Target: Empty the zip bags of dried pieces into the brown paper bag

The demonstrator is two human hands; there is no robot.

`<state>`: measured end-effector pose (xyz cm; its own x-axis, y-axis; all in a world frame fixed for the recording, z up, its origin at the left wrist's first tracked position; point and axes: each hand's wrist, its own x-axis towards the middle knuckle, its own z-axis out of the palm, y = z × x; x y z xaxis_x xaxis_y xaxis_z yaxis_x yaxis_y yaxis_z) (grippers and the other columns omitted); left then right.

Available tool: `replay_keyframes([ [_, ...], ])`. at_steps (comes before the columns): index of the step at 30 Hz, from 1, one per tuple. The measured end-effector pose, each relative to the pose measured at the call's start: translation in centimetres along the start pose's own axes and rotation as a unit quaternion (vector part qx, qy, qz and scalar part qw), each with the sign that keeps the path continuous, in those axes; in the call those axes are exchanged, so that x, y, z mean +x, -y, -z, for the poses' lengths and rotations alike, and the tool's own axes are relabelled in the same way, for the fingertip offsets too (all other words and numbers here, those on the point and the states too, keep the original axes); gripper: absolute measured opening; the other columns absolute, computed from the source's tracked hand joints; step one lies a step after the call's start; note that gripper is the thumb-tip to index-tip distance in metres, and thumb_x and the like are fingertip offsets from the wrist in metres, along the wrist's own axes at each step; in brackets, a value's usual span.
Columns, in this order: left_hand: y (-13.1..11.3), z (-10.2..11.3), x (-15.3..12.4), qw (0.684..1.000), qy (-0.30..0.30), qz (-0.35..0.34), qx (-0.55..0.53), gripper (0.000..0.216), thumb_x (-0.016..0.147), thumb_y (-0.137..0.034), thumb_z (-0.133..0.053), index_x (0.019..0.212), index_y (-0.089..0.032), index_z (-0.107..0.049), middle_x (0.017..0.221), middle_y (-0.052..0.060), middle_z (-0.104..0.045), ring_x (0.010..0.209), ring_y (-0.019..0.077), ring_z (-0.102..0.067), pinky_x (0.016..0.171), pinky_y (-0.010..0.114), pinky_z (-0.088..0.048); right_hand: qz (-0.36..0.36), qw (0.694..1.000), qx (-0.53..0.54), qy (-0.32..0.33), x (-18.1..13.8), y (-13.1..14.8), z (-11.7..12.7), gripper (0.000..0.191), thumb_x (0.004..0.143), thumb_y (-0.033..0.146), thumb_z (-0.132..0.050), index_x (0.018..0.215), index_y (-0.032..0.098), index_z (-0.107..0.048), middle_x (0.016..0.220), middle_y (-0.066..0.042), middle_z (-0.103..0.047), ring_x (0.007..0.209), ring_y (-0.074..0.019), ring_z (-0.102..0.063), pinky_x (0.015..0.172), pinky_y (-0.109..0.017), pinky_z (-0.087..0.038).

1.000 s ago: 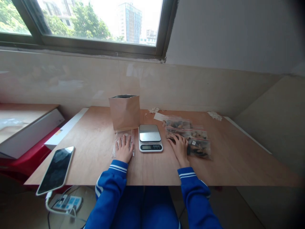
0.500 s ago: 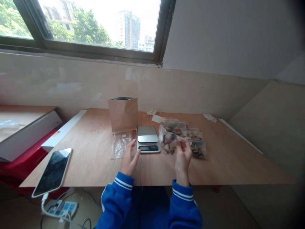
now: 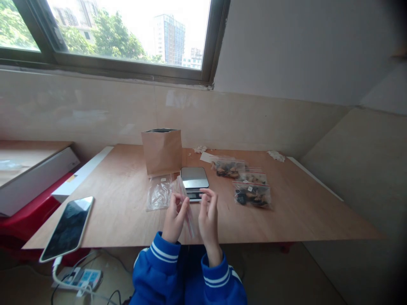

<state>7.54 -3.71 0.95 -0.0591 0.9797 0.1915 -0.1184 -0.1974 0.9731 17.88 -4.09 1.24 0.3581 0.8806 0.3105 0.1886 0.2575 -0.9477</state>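
Bag (image 3: 190, 222) before the scale (image 3: 194, 177)

I'm not making out what's inside; the left hand (image 3: 174, 218) is pinching the bag across the scale's near left corner. The right hand (image 3: 209, 216), fingers loosely parted, is hiding the near right one. Beneath the scale a wooden table (image 3: 286, 216) is stretching out; beyond, a window (image 3: 133, 34) is glaring.

scale (image 3: 194, 176) on the table (image 3: 273, 226), paper bag (image 3: 162, 152) to its left, zip bags (image 3: 253, 195) to its right.

Held bag (image 3: 190, 224): contents indistinct.
Scale (image 3: 194, 178): right front corner behind right hand (image 3: 209, 216).
Paper bag (image 3: 162, 153), toward table's (image 3: 286, 212) back edge: contents hidden.
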Motion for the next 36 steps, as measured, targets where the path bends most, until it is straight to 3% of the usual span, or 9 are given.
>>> replay_keyframes([
  [2,0.0,-0.1,0.0,0.999,-0.036,-0.031,0.010,0.035,0.085,-0.053,-0.059,0.087,-0.020,-0.049,0.077,0.001,-0.059,0.070,0.0143,-0.062,0.065,0.028,-0.053,-0.010,0.992,0.039,0.119,-0.6,0.8,-0.7,0.030,0.096,0.048,-0.043,0.106,0.023,-0.056,0.110,-0.008,-0.066,0.099,-0.0206,-0.065,0.088,-0.034,-0.052],
  [4,0.3,0.0,0.1,0.999,-0.044,-0.030,0.008,0.034,0.089,-0.054,-0.053,0.091,-0.020,-0.051,0.085,0.003,-0.061,0.079,0.0167,-0.064,0.074,0.031,-0.055,-0.022,0.983,0.070,0.170,-1.0,1.3,-1.2,0.028,0.095,0.047,-0.047,0.106,0.024,-0.057,0.108,-0.007,-0.068,0.099,-0.0203,-0.066,0.087,-0.032,-0.053],
  [8,0.5,0.6,0.1,0.999,-0.026,-0.012,0.020,0.034,0.095,-0.052,-0.042,0.091,-0.020,-0.053,0.083,0.003,-0.061,0.080,0.0173,-0.062,0.076,0.032,-0.053,-0.027,0.980,0.084,0.177,-1.2,1.4,-1.6,0.029,0.094,0.047,-0.049,0.104,0.023,-0.061,0.105,-0.006,-0.070,0.099,-0.0206,-0.066,0.087,-0.031,-0.053],
  [14,-0.1,0.9,0.2,0.996,-0.027,-0.024,0.085,0.037,0.090,-0.055,-0.048,0.076,-0.021,-0.049,0.069,-0.001,-0.053,0.067,0.0150,-0.054,0.065,0.028,-0.047,-0.028,0.978,0.073,0.192,-1.0,1.2,-1.1,0.034,0.096,0.047,-0.044,0.096,0.021,-0.067,0.097,-0.007,-0.071,0.087,-0.0210,-0.067,0.083,-0.032,-0.053],
  [20,-0.3,0.8,0.2,0.985,-0.046,-0.083,0.141,0.032,0.092,-0.047,-0.046,0.073,-0.022,-0.049,0.068,0.000,-0.053,0.064,0.0155,-0.053,0.061,0.027,-0.045,-0.040,0.974,0.084,0.209,-0.9,1.4,-0.9,0.029,0.091,0.044,-0.054,0.096,0.020,-0.070,0.094,-0.006,-0.073,0.086,-0.0209,-0.069,0.082,-0.032,-0.055],
  [23,-0.4,1.0,0.2,0.980,-0.007,-0.097,0.175,0.028,0.092,-0.040,-0.045,0.071,-0.022,-0.047,0.063,-0.001,-0.051,0.057,0.0137,-0.050,0.055,0.025,-0.041,-0.032,0.980,0.057,0.186,-0.7,1.3,-0.4,0.030,0.091,0.045,-0.053,0.092,0.020,-0.070,0.091,-0.007,-0.074,0.081,-0.0212,-0.070,0.076,-0.031,-0.055],
  [29,-1.5,2.7,0.1,0.963,-0.042,-0.094,0.250,0.030,0.086,-0.034,-0.047,0.060,-0.021,-0.040,0.054,-0.004,-0.041,0.052,0.0114,-0.040,0.053,0.024,-0.033,-0.067,0.995,0.033,-0.072,1.0,-0.2,2.3,0.044,0.083,0.060,-0.056,0.086,0.016,-0.064,0.080,-0.012,-0.075,0.070,-0.0242,-0.071,0.061,-0.032,-0.055],
  [33,-1.4,3.4,0.2,0.978,-0.008,-0.077,0.195,0.037,0.087,-0.044,-0.050,0.060,-0.020,-0.044,0.058,-0.003,-0.043,0.058,0.0127,-0.044,0.058,0.025,-0.037,-0.085,0.990,0.086,-0.079,1.3,0.4,2.7,0.048,0.084,0.061,-0.055,0.093,0.015,-0.062,0.081,-0.012,-0.075,0.061,-0.0211,-0.069,0.053,-0.030,-0.053],
  [36,0.2,3.2,1.0,0.995,-0.056,-0.041,0.076,0.041,0.089,-0.056,-0.045,0.072,-0.020,-0.055,0.073,0.001,-0.057,0.073,0.0157,-0.054,0.068,0.027,-0.045,-0.108,0.982,0.142,-0.060,0.9,1.4,1.4,0.047,0.085,0.061,-0.055,0.096,0.016,-0.060,0.082,-0.010,-0.074,0.054,-0.0173,-0.066,0.049,-0.027,-0.052],
])
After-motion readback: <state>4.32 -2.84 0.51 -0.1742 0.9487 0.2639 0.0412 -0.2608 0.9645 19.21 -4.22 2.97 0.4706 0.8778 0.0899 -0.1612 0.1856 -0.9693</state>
